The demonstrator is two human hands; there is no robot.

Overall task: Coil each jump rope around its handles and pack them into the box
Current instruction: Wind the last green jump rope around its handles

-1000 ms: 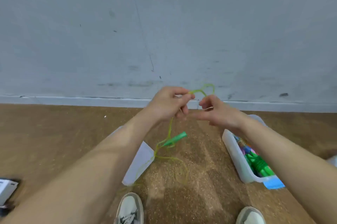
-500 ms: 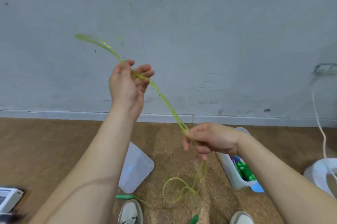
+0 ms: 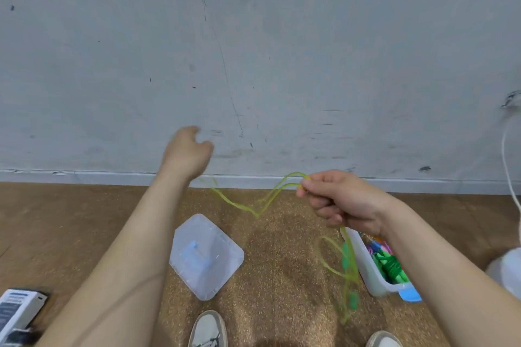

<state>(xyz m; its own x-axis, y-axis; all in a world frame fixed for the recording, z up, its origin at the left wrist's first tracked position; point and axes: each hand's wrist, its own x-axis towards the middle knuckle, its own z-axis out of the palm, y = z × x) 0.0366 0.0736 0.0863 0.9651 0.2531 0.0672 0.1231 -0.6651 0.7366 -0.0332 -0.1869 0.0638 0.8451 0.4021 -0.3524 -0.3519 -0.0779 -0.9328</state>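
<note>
right hand (image 3: 338, 200) pinches rope (image 3: 270, 200) | left hand (image 3: 187, 152) fingers apart, empty | risk: slack loops tangle, handles (image 3: 352, 297) swing

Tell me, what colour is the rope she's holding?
Translucent yellow-green, with green handles; the jump rope shows in the head view, pinched by the right hand.

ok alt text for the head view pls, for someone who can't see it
The right hand pinches a doubled yellow-green jump rope that sags toward the raised left hand, with its green handles dangling. On the cork floor lie a clear lid and a clear box of coiled ropes.
</note>
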